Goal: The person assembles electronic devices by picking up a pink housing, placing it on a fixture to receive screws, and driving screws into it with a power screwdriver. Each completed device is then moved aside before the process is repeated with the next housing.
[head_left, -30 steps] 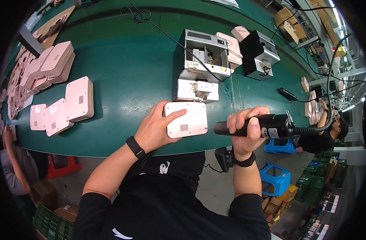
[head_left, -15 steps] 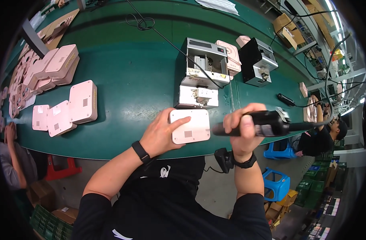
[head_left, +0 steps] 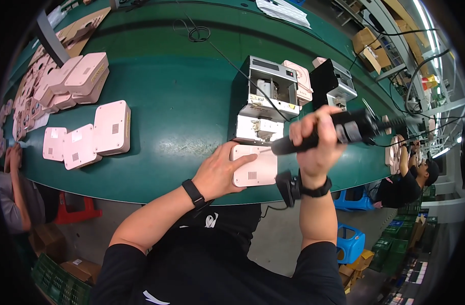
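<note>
A pale pink, flat rectangular plastic casing (head_left: pixel 254 166) is seen lying at the near edge of the green conveyor table (head_left: pixel 176 117), just in front of a white, open-fronted metal fixture box (head_left: pixel 263 104) whose base it nearly touches. It is pinned flat by the left hand (head_left: pixel 220 172), whose fingers are spread open over its left end, with nothing gripped. The casing's long axis runs left to right, along the table edge. A black cylindrical powered screwdriver (head_left: pixel 328 132) is clasped in the fully closed fist of the right hand (head_left: pixel 316 144); its long axis is laid nearly level, and its thin tip is pointed left and slightly down at the casing's top right corner (whether the tip touches cannot be told). Bare green surface is left open between the casing and a group of pink square housings (head_left: pixel 90 137) well to the left.
</note>
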`<state>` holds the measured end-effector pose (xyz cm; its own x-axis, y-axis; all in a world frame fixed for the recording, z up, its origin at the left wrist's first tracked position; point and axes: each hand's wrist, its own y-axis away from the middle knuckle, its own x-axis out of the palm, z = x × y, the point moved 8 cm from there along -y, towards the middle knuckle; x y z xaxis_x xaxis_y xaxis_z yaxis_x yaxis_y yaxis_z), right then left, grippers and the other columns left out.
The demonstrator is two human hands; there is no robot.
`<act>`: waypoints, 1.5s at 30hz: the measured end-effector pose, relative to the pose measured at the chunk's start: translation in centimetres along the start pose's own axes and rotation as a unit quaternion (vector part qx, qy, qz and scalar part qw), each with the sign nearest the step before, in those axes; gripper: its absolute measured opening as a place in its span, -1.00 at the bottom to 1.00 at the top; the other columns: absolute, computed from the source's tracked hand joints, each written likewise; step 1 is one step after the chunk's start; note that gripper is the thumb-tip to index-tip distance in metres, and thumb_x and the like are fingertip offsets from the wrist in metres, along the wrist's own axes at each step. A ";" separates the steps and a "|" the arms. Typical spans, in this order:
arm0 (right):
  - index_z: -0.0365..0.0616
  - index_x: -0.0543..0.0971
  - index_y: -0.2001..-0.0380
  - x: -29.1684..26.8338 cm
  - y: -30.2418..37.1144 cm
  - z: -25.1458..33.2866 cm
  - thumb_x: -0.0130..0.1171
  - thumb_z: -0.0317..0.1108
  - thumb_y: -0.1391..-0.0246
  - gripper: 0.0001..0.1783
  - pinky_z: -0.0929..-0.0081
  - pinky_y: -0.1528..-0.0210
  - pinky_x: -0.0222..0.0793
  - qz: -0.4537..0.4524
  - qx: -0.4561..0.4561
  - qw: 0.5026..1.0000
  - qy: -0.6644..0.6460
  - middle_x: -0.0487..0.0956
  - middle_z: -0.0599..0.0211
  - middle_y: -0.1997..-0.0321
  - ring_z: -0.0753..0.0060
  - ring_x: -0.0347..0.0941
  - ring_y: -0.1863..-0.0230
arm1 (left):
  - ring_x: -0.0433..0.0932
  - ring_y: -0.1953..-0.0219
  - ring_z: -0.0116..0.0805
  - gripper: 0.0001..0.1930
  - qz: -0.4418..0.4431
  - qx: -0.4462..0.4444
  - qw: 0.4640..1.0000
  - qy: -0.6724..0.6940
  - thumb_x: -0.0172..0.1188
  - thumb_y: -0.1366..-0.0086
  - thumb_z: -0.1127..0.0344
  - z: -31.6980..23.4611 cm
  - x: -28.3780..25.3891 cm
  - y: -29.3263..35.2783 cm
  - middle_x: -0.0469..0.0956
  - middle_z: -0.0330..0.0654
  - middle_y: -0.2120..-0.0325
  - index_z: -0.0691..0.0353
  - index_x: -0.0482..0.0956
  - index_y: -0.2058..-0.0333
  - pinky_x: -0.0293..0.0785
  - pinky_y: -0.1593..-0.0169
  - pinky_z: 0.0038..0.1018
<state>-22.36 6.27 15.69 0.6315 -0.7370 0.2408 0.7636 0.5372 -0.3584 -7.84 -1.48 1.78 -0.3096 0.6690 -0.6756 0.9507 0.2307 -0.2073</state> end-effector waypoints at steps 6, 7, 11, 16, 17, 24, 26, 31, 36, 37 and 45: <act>-0.08 0.28 0.22 2.3 5.3 2.9 0.11 -0.10 -0.18 -0.66 0.38 0.49 0.33 0.057 0.012 0.997 -0.053 0.36 0.36 0.60 0.44 0.32 0.68 | 0.41 -0.11 0.04 -0.21 -0.017 0.018 1.000 0.001 0.53 0.16 0.17 0.0 -0.5 -0.1 0.28 0.04 -0.10 -0.15 0.47 -0.16 0.49 -0.12 -0.21; -0.07 0.27 0.21 3.0 5.8 3.1 0.13 -0.07 -0.16 -0.63 0.37 0.48 0.33 0.076 0.012 0.996 -0.042 0.37 0.36 0.60 0.44 0.33 0.67 | 0.41 -0.11 0.04 -0.21 -0.020 0.018 1.000 0.004 0.53 0.16 0.18 0.0 -0.5 -0.3 0.28 0.03 -0.10 -0.14 0.47 -0.15 0.49 -0.12 -0.22; -0.06 0.26 0.21 4.1 7.0 2.8 0.18 -0.03 -0.12 -0.57 0.36 0.48 0.34 0.100 0.024 0.994 -0.022 0.38 0.35 0.59 0.41 0.34 0.66 | 0.40 -0.12 0.03 -0.22 -0.027 0.021 0.999 0.017 0.53 0.17 0.20 0.0 -0.3 -0.4 0.29 0.03 -0.09 -0.13 0.48 -0.14 0.48 -0.12 -0.22; -0.06 0.25 0.21 4.5 7.3 1.9 0.22 -0.04 -0.10 -0.55 0.35 0.47 0.35 0.123 0.038 0.991 -0.026 0.38 0.34 0.59 0.38 0.35 0.65 | 0.39 -0.13 0.04 -0.23 -0.036 0.028 0.999 0.020 0.53 0.17 0.22 0.0 -0.4 -0.2 0.29 0.02 -0.09 -0.11 0.50 -0.13 0.48 -0.12 -0.21; -0.06 0.25 0.21 4.5 7.4 1.8 0.22 -0.04 -0.10 -0.55 0.35 0.47 0.35 0.124 0.039 0.991 -0.026 0.38 0.34 0.59 0.38 0.35 0.65 | 0.39 -0.13 0.04 -0.23 -0.037 0.027 0.999 0.021 0.53 0.17 0.22 0.0 -0.4 -0.2 0.29 0.02 -0.09 -0.11 0.50 -0.13 0.48 -0.12 -0.21; -0.04 0.21 0.24 5.0 7.9 0.5 0.22 -0.02 -0.12 -0.53 0.36 0.47 0.34 0.150 0.049 0.987 0.002 0.37 0.34 0.59 0.41 0.31 0.64 | 0.38 -0.12 0.05 -0.21 -0.042 0.033 0.998 0.018 0.53 0.19 0.26 -0.1 -0.2 -0.2 0.29 0.03 -0.11 -0.11 0.50 -0.13 0.48 -0.12 -0.19; -0.04 0.21 0.24 5.0 8.1 0.2 0.22 -0.03 -0.12 -0.53 0.37 0.47 0.34 0.148 0.055 0.987 0.005 0.36 0.34 0.59 0.41 0.31 0.64 | 0.38 -0.12 0.05 -0.21 -0.039 0.030 0.999 0.021 0.53 0.19 0.26 0.0 0.0 -0.1 0.29 0.04 -0.11 -0.10 0.50 -0.13 0.48 -0.12 -0.19; -0.05 0.20 0.25 5.1 8.2 0.0 0.22 -0.05 -0.13 -0.55 0.37 0.47 0.34 0.152 0.049 0.987 0.004 0.36 0.34 0.60 0.42 0.30 0.64 | 0.38 -0.13 0.06 -0.22 -0.041 0.031 0.998 0.020 0.53 0.19 0.27 0.0 -0.1 -0.2 0.28 0.04 -0.11 -0.10 0.50 -0.13 0.49 -0.12 -0.20; -0.06 0.23 0.24 5.4 8.2 -0.8 0.22 -0.12 -0.13 -0.59 0.39 0.49 0.33 0.155 0.029 0.987 -0.026 0.37 0.33 0.60 0.43 0.29 0.66 | 0.38 -0.12 0.08 -0.21 -0.044 0.037 0.998 0.022 0.53 0.20 0.27 0.2 -0.3 0.1 0.28 0.05 -0.11 -0.11 0.50 -0.14 0.48 -0.12 -0.19; -0.06 0.23 0.24 5.5 8.2 -0.5 0.22 -0.12 -0.13 -0.59 0.39 0.49 0.33 0.159 0.024 0.987 -0.030 0.37 0.33 0.60 0.43 0.29 0.66 | 0.38 -0.12 0.08 -0.21 -0.048 0.038 0.998 0.017 0.53 0.20 0.27 0.0 -0.4 0.1 0.28 0.05 -0.11 -0.11 0.50 -0.14 0.48 -0.12 -0.19; -0.08 0.31 0.24 2.5 5.3 8.9 -0.01 -0.05 -0.25 -0.68 0.48 0.58 0.23 0.052 -0.084 0.980 -0.172 0.34 0.43 0.59 0.55 0.23 0.71 | 0.51 -0.06 0.02 -0.32 0.080 -0.161 0.944 0.276 0.43 -0.11 0.03 2.5 -3.8 5.8 0.46 0.08 -0.07 0.12 0.45 -0.18 0.48 -0.12 -0.21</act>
<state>-15.50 10.93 22.42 0.7353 -0.4839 0.4744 0.6774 0.5056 -0.5343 -1.07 -4.45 1.33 -0.2090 0.9592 -0.1902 0.9589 0.2393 0.1528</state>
